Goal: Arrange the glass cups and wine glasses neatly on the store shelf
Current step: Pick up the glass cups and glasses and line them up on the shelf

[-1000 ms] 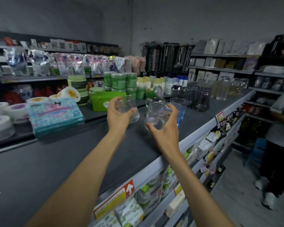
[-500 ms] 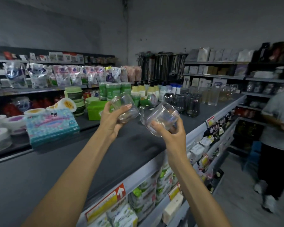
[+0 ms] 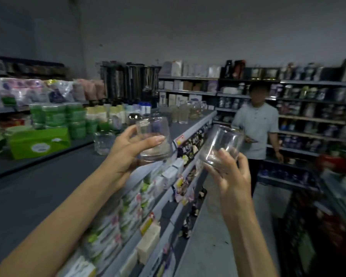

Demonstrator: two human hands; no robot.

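**Two glass cups, held aloft at the shelf**

Left hand (image 3: 128, 154) clasps the left cup (image 3: 154, 136), near upright, over the shelf (image 3: 48, 186) front edge. Right hand (image 3: 230, 176) grasps the right cup (image 3: 220, 144), tilted, beyond that edge (over the aisle). Each cup rises above its fingers, gripped low. Best handling: level both and lower them onto the shelf without clinking.

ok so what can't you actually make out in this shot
Head view only:
Lower part of the left glass: covered by the thumb and palm of the left hand.
Base of the right glass: behind the fingers of the right hand.
Glassware at the far end of the shelf: blurred, so count and type are unclear.
Price labels on its front edge: too blurred to read.
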